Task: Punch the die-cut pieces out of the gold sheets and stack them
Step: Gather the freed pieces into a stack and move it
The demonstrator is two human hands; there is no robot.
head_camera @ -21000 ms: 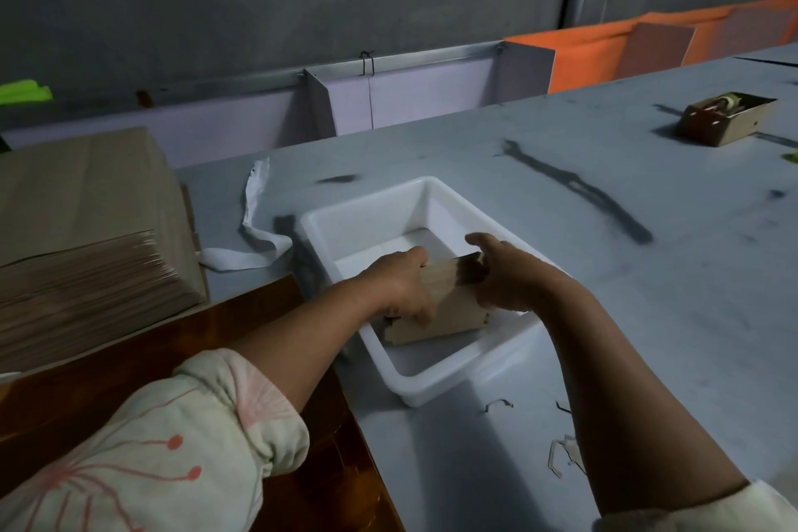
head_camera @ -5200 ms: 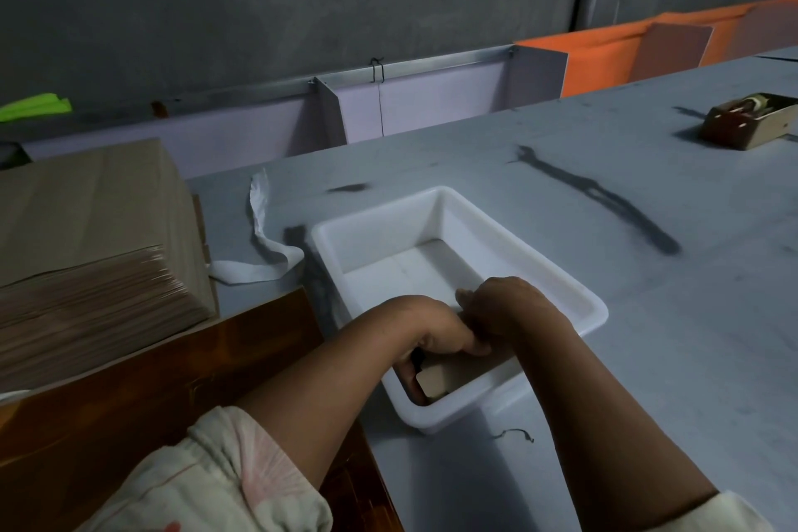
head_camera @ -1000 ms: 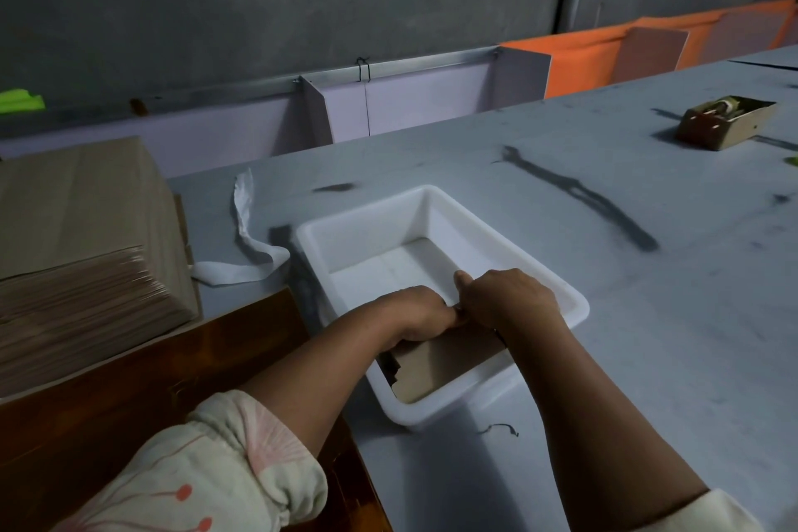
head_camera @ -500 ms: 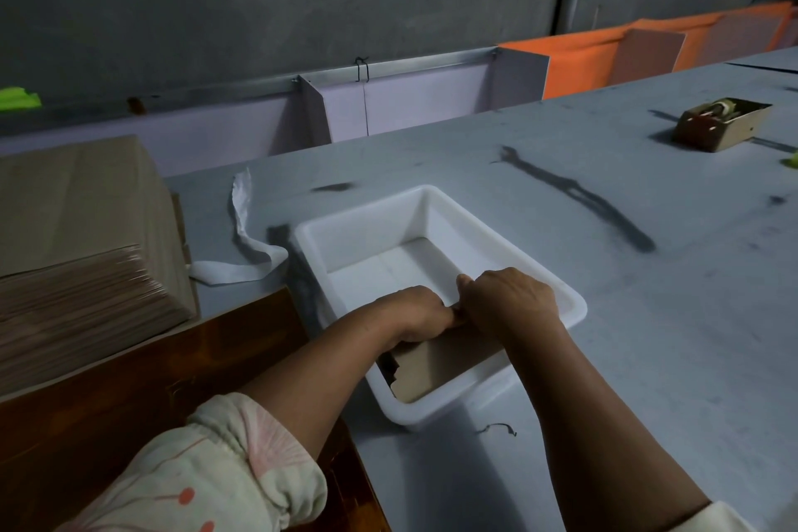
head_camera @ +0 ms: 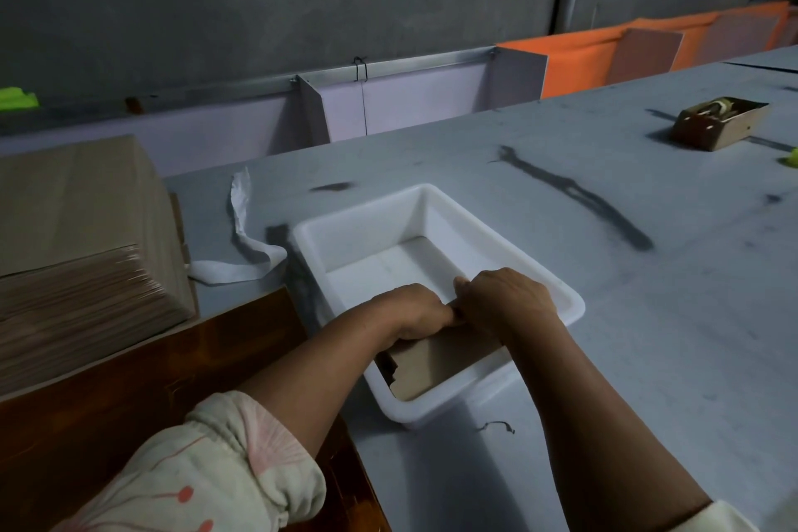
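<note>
Both hands are down in the tray here. The left hand point(head_camera: 416, 311) and right hand point(head_camera: 505, 300) sit knuckle to knuckle, fingers curled over the top edge of the stack point(head_camera: 440, 363) of punched pieces, so both are gripping it. The stack is tilted at the near end of the white tray point(head_camera: 367, 238), touching the near wall, with its brown face up and a notched edge on the left. The tray sits on the grey table point(head_camera: 647, 315), just beside a dark wood board point(head_camera: 129, 380) along the left edge. The big pile of sheets point(head_camera: 77, 272) is at the left edge too, well apart from the tray. A white strip point(head_camera: 246, 246) curls between the pile and the tray's far-left corner. There's a small open box point(head_camera: 719, 121) near the far right corner, and a tiny scrap point(head_camera: 496, 425) lies just in front of the tray.
</note>
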